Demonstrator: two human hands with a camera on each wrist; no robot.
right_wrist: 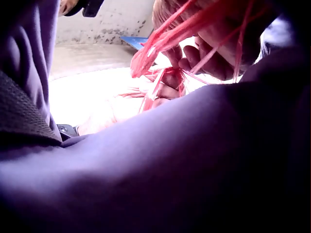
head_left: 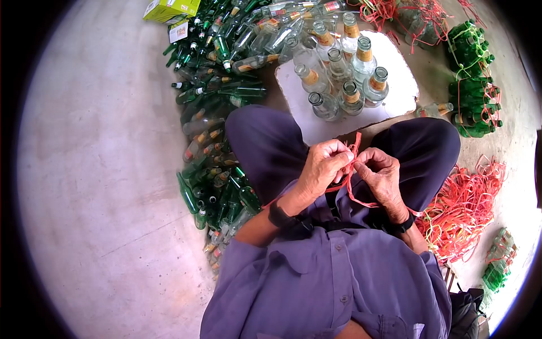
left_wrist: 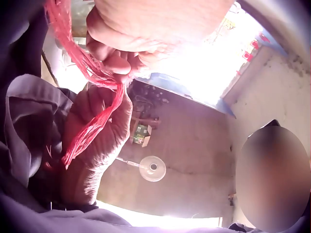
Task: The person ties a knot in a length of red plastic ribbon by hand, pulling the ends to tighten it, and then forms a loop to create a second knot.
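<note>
Between both hands, above the lap, is a length of red plastic twine [head_left: 351, 183] with frayed ends. My left hand [head_left: 323, 170] pinches it between thumb and fingers. Close beside it, my right hand [head_left: 381, 174] pinches the same twine near where the strands meet. In the left wrist view the twine [left_wrist: 99, 124] hangs down across the right palm. The right wrist view shows strands of twine [right_wrist: 160, 48] looping around the fingers, partly hidden by the sleeve. Ahead of the hands, several clear glass bottles [head_left: 340, 70] stand grouped on a white board [head_left: 403, 85].
Green and clear bottles [head_left: 223, 90] lie in a long heap to the left. At the right sits a tangled pile of red twine [head_left: 463, 212]. Bundles of green bottles [head_left: 471, 96] tied with twine stand beyond it. A yellow-green box [head_left: 172, 8] is at the far left.
</note>
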